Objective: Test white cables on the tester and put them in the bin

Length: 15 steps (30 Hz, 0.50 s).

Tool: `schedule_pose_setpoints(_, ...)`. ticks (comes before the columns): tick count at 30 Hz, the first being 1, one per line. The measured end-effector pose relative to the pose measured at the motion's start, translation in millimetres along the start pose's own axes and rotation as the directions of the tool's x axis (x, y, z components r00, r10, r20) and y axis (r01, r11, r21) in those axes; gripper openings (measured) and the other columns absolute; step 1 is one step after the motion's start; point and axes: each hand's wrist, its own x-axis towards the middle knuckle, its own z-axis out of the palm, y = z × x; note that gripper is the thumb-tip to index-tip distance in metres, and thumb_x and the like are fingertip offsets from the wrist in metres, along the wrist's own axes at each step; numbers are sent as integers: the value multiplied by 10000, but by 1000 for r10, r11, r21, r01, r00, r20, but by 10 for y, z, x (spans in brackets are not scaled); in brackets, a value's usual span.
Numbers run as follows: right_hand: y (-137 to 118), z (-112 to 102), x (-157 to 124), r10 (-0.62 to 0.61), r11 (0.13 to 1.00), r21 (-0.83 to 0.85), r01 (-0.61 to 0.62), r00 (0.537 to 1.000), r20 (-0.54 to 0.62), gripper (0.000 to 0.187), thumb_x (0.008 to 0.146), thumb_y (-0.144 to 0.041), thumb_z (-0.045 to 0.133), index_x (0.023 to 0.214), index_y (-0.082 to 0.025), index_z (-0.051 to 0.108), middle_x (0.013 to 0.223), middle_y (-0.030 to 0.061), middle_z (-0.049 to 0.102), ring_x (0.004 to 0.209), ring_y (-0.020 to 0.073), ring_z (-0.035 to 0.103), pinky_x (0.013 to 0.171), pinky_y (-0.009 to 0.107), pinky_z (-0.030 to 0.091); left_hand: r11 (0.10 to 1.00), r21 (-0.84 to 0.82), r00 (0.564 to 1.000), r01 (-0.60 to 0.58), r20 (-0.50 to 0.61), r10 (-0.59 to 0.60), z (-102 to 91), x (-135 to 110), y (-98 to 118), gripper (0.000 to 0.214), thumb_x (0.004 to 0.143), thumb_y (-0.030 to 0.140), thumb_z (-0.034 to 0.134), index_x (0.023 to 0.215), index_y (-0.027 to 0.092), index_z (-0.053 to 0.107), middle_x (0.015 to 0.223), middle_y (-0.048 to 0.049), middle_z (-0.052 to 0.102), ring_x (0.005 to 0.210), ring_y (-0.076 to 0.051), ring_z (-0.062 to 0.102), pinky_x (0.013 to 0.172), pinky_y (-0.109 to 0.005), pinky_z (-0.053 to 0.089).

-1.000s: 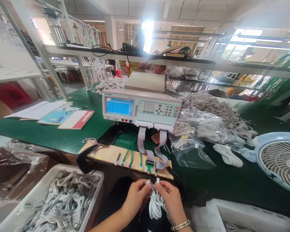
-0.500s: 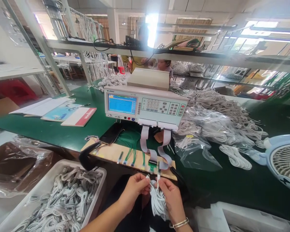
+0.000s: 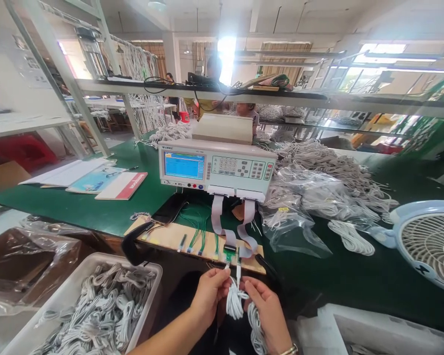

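My left hand [image 3: 215,288] pinches one white plug of a cable, its tip against the small green circuit board [image 3: 229,252] on the wooden strip. The cable's other white plug [image 3: 239,273] stands upright at the connector beside that board. Between my hands hangs the cable's white coil [image 3: 234,301]. My right hand [image 3: 264,303] is closed, thumb and forefinger just right of the second plug. A second white cable coil [image 3: 257,328] hangs from this hand, partly covered by it; the grip itself is hidden.
Behind the wooden strip [image 3: 163,237] stands a tester with a blue screen [image 3: 184,165], joined by grey ribbon cables [image 3: 217,217]. A white bin [image 3: 157,286] of coiled cables is at left. Bagged cables [image 3: 288,224] and a fan [image 3: 434,241] lie right. Booklets [image 3: 122,185] rest at left.
My left hand has brought its plug up to the green board. My right hand has slid down off the other plug, and a second coil now shows apart below it.
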Motion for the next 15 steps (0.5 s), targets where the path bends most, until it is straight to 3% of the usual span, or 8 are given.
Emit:
schedule_pose_setpoints(4, -12, 46, -10, 25, 995, 101, -19, 998, -59, 298, 602, -382, 652, 817, -177, 630, 677, 12, 657, 508, 116, 553, 485, 218, 439, 998, -61, 1000, 0, 12, 1, -19, 17, -28, 257, 565, 325, 687, 594, 118, 538, 533, 14, 512, 462, -48, 423, 494, -176, 337)
schedule_pose_setpoints(10, -13, 19, 55, 129, 964, 243, -103, 987, -94, 259, 589, -305, 676, 815, -190, 624, 621, -10, 617, 469, 108, 502, 444, 212, 412, 983, 175, 992, 61, 95, -79, -46, -1, 172, 396, 595, 465, 621, 761, 106, 626, 502, 47, 390, 433, -37, 297, 443, -179, 231)
schedule_pose_setpoints(15, -95, -10, 210, 63, 998, -25, -63, 998, 10, 237, 549, -409, 679, 582, -179, 632, 470, -34, 505, 472, 109, 460, 471, 208, 391, 967, 252, 995, 23, 91, -47, 28, 117, 165, 555, 572, 624, 519, 717, 101, 635, 476, 54, 355, 372, -36, 247, 391, -200, 171)
